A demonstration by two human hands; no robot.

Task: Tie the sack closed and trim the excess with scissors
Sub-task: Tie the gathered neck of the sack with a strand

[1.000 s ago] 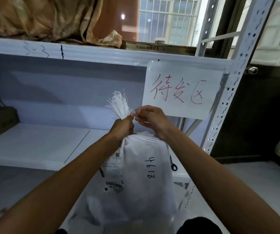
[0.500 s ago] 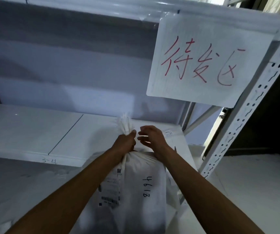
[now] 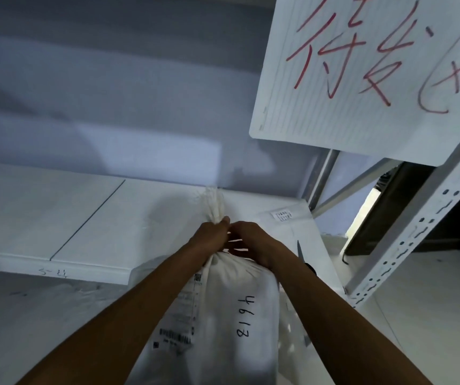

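A white woven sack [image 3: 231, 309] stands upright in front of me, with "4613" handwritten on it and a barcode label on its left side. Its gathered neck ends in a frayed tuft [image 3: 214, 202] that sticks up above my fists. My left hand [image 3: 209, 238] is clenched around the neck just under the tuft. My right hand [image 3: 254, 241] touches it from the right, fingers pinched at the neck on what looks like a white tie. Scissors [image 3: 302, 258] lie on the shelf right behind my right wrist, partly hidden.
A white metal shelf [image 3: 84, 218] runs behind the sack at hand height. A lined paper sign [image 3: 362, 73] with red writing hangs overhead at the right. A perforated rack upright [image 3: 417, 237] slants down on the right. A small label [image 3: 282, 215] lies on the shelf.
My view has dropped and moved closer to the shelf. Both hands have stayed on the sack's neck and closed together. The tuft above them looks shorter and tighter.
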